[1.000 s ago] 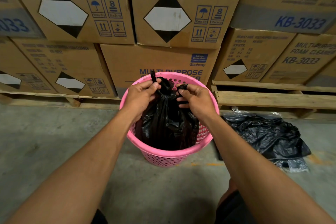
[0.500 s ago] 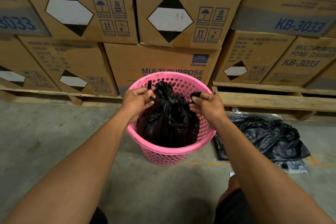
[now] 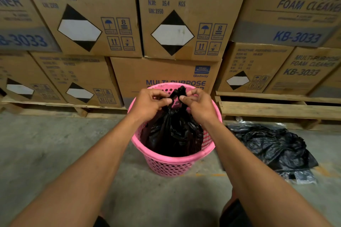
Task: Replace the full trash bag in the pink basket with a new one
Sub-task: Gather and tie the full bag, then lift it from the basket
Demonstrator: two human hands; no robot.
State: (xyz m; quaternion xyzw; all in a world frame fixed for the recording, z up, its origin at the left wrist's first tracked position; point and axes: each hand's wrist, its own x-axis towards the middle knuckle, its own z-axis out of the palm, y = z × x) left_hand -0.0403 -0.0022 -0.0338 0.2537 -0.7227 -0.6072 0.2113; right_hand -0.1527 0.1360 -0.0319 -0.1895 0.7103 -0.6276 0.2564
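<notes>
Grey concrete floor (image 3: 46, 153) here, with brown cardboard boxes (image 3: 88, 14) stacked in two tiers on wooden pallets (image 3: 276, 110) right behind. One pink basket (image 3: 171, 164) stands on the floor, one black trash bag (image 3: 173, 134) inside it. Two hands are over the rim: left hand (image 3: 147, 105) and right hand (image 3: 201, 105) each pinch the bag's gathered top, fingers curled, thumbs nearly meeting. The bag's bulk sits below them in the basket. On the floor to the right lies one crumpled heap of black plastic (image 3: 273, 145), apart from the basket.
</notes>
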